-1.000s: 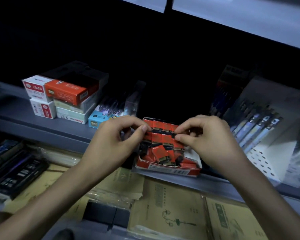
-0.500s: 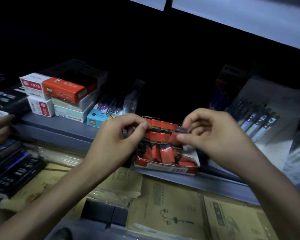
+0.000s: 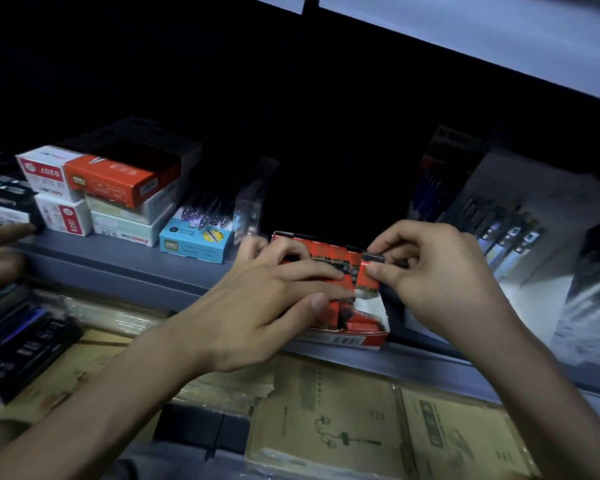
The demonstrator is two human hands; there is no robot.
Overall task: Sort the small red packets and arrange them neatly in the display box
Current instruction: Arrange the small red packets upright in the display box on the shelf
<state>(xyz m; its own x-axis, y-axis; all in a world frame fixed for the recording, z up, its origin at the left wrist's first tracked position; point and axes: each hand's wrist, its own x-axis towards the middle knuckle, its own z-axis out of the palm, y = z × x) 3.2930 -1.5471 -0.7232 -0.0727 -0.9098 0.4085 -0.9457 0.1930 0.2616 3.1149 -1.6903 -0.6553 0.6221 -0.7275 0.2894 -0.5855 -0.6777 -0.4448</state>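
A red and white display box (image 3: 364, 339) sits at the front edge of the grey shelf (image 3: 125, 268). It holds several small red packets (image 3: 326, 252), some upright in a back row, some loose and tilted near the front. My left hand (image 3: 267, 306) lies flat over the box's left part, fingers stretched across the packets and hiding them. My right hand (image 3: 426, 271) pinches one red packet (image 3: 367, 277) upright above the box's right side, between thumb and forefinger.
Stacked red, white and green stationery boxes (image 3: 97, 188) and a blue pen box (image 3: 194, 239) stand left on the shelf. A white pen display (image 3: 513, 237) stands right. Brown envelopes (image 3: 343, 427) lie below. Another person's hand (image 3: 0, 247) reaches in at the far left.
My left hand went from pinching at the back row to lying flat across the packets. My right hand lifted one packet clear and holds it upright. The view shifted right.
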